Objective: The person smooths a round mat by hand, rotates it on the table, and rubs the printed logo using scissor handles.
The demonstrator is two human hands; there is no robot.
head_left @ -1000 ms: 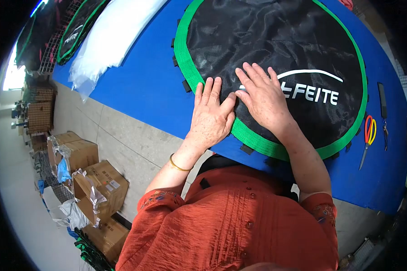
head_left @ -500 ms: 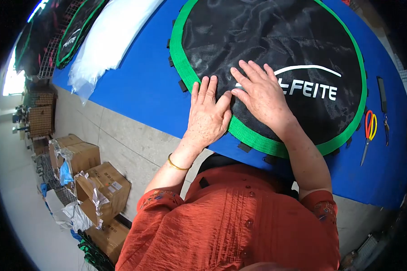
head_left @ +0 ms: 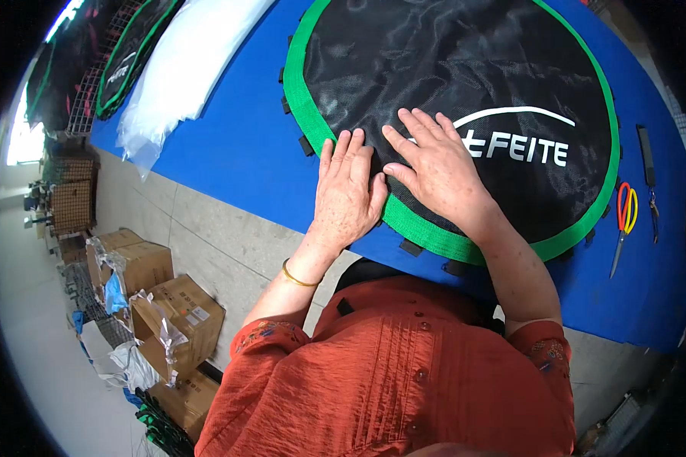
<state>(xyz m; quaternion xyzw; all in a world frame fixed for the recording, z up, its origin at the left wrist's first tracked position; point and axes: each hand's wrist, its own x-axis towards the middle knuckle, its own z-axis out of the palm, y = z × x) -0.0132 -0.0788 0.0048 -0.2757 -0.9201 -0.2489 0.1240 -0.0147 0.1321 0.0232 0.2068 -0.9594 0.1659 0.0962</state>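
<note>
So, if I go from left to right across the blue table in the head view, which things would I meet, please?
White plastic, left hand, right hand, scissors, dark strip.

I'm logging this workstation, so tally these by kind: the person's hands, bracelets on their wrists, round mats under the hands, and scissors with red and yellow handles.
Hands: 2, left hand and right hand
Gold bracelet: 1
Round mat: 1
Scissors: 1 pair
Total: 5
</note>
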